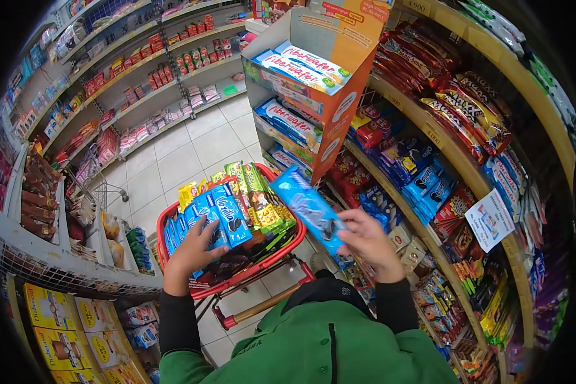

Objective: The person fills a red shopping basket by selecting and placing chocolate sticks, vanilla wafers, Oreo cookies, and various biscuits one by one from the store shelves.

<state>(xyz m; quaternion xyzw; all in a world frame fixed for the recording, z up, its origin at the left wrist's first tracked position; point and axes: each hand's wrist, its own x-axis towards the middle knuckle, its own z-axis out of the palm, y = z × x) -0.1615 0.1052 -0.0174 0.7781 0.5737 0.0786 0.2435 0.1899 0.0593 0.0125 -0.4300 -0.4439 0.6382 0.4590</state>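
Note:
My right hand (369, 242) grips the lower end of a blue snack packet (308, 208), which it holds tilted over the right rim of the red shopping basket (290, 246). My left hand (197, 251) rests with its fingers spread on blue vanilla packets (221, 214) at the left side of the basket. Beside these packets lie green and yellow packets (257, 195). Darker packs at the front of the basket are partly covered. The basket sits on a cart frame with a handle (272, 302).
An orange display box (340, 128) of fiberwafer packs stands behind the basket. Snack shelves (422, 121) curve along the right, with a white price sign (489, 221). A white wire-sided shelf (77, 272) is at left, above yellow boxes (57, 320). Tiled floor (173, 160) shows behind.

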